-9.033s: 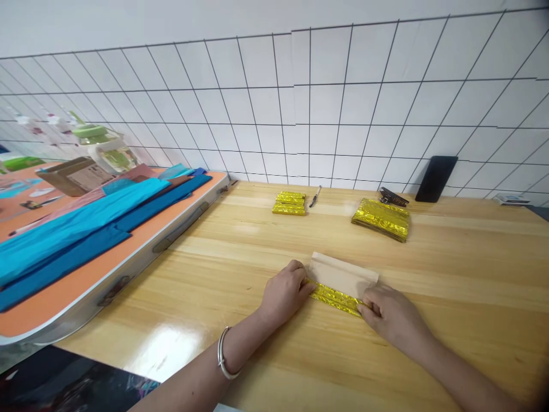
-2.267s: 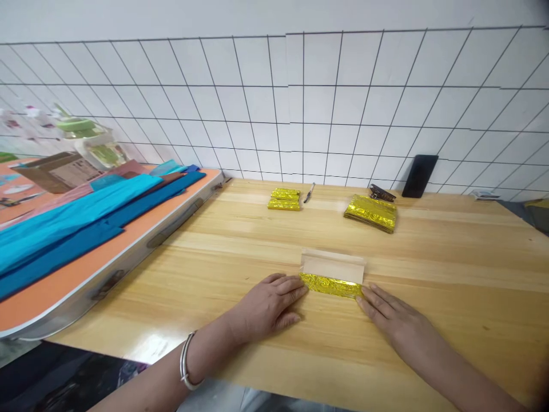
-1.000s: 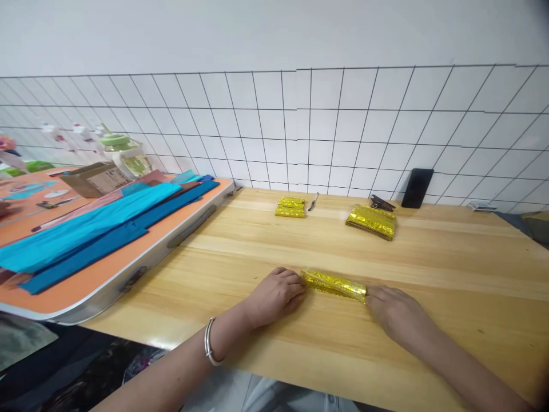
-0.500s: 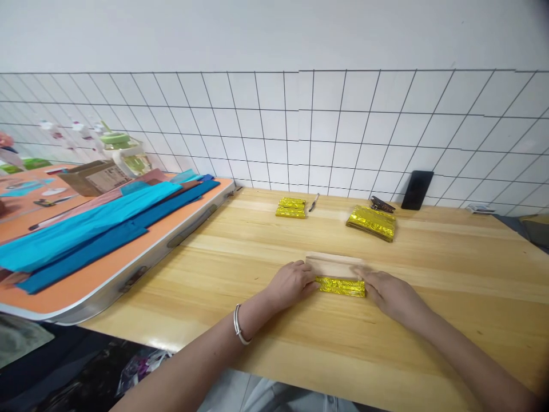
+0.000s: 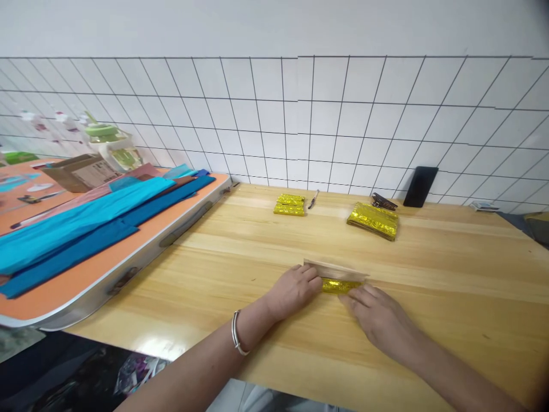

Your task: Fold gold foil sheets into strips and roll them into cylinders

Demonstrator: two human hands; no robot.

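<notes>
A gold foil paper (image 5: 341, 285) with a plain pale back lies on the wooden table in front of me, its far part folded up as a raised flap. My left hand (image 5: 295, 290), with a silver bangle at the wrist, grips the paper's left end with bent fingers. At the right end and near edge, my right hand (image 5: 372, 312) pinches the paper. Farther back lie a small folded gold piece (image 5: 290, 205) and a thicker stack of gold sheets (image 5: 373, 221).
A pen (image 5: 313, 199), a dark clip (image 5: 384, 201) and a black phone (image 5: 421, 186) are near the tiled wall. At left, an orange-topped table (image 5: 171, 217) bears blue paper strips (image 5: 86, 214), a cardboard box (image 5: 81, 171) and a green-lidded bottle (image 5: 114, 147).
My right hand has shifted left and nearer along the paper's near edge. The pale far part now looks narrower and more raised. The view has turned slightly right.
</notes>
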